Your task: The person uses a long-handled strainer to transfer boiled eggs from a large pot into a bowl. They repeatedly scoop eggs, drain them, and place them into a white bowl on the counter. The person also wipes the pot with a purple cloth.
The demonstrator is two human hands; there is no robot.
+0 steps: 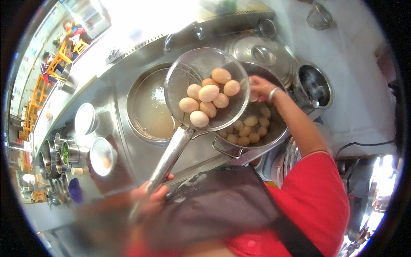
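My left hand (152, 196) grips the metal handle of a large wire-mesh strainer (173, 154). Several brown eggs (208, 93) lie in its mesh bowl, which hangs over two round pots. Under its left part stands a metal pot of cloudy liquid (147, 106). The right pot (282, 131) holds several more eggs (251, 121) in liquid. My right hand (261, 88), with a bracelet at the wrist, is at the strainer's right rim, above the right pot. A pale roundish thing shows at its fingers; whether it is held cannot be told.
A metal lid (247, 48) and a dark metal pot (326, 86) stand behind right. A faucet (167, 43) is at the back. White bowls (85, 119) and metal containers, one with chopped greens (65, 153), stand on the left. People sit at yellow tables far left.
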